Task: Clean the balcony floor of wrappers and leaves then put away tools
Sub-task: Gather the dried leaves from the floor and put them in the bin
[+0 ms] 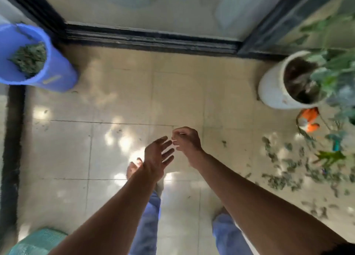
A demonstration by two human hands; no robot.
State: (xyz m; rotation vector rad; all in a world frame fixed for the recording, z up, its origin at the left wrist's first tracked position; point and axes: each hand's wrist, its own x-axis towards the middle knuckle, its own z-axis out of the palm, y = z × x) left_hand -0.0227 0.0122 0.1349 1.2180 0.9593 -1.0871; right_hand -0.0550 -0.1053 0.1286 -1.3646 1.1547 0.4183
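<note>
Both my arms reach out over the tiled balcony floor (pixel 119 151). My left hand (pixel 157 155) is held flat with its fingers straight and spread, holding nothing. My right hand (pixel 187 142) is just beyond those fingertips, its fingers curled, pinching a small thin pale scrap (pixel 181 133) that is too small to identify. A blue bin (pixel 38 62) holding green leaves stands at the far left. Dry leaves (pixel 288 170) lie scattered on the floor at the right, with an orange wrapper (pixel 309 118) and a teal wrapper (pixel 336 141) among them.
A white plant pot (pixel 276 85) with a leafy plant stands at the right by the glass wall. A dark sliding-door track (pixel 149 37) crosses the far side. A teal mat (pixel 38 241) lies at the bottom left. My bare feet and blue trousers are below my arms.
</note>
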